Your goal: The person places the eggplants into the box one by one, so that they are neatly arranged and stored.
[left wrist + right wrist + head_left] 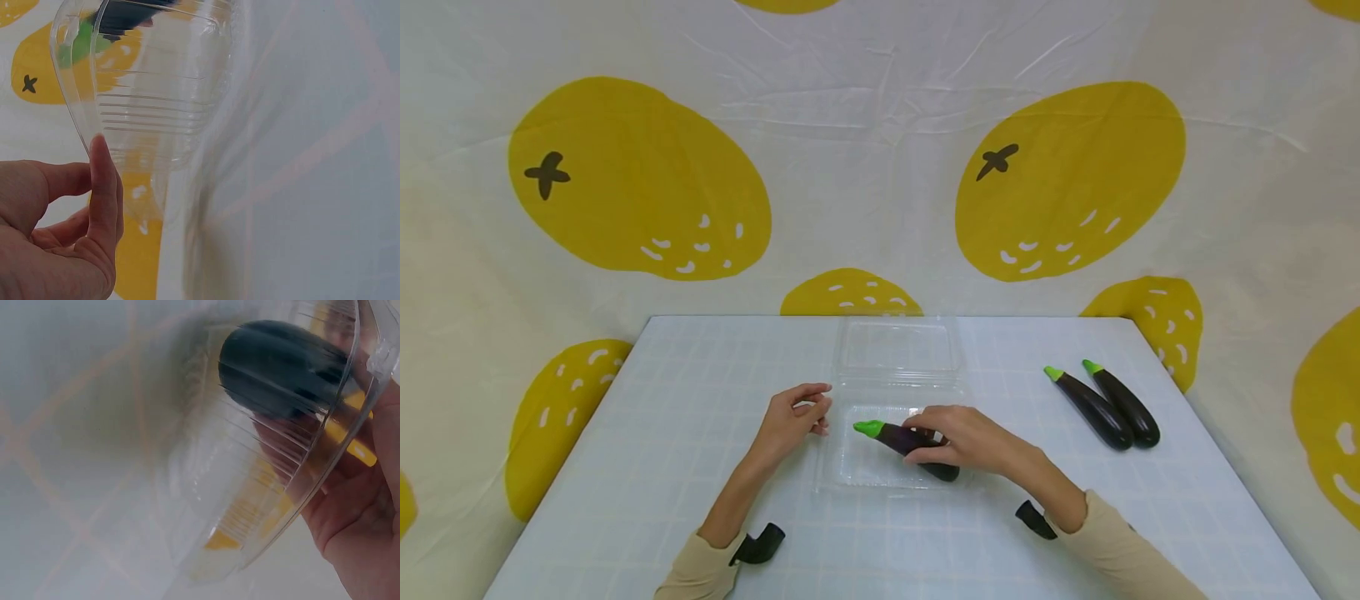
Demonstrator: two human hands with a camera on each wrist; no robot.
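A clear plastic clamshell container [850,475] lies unfolded on the table, its lid [898,346] laid back toward the far edge. Over its base is a dark purple eggplant [940,472] with a bright green stem, tilted with the stem to the left. My right hand [970,437] grips the eggplant's middle from above, thumb on the near side and fingers on the far side. Through the ribbed wall in the right wrist view, the eggplant's rounded end [275,369] shows. My left hand [793,421] is at the container's left side, a fingertip right at the rim [72,125], fingers loosely bent.
Two more eggplants [1090,408] [1127,404] lie side by side on the right of the table, stems pointing away. The white checked tabletop [625,467] ends at a hanging cloth [865,167] printed with yellow fruit. Black wrist mounts [760,544] [1035,520] sit at both cuffs.
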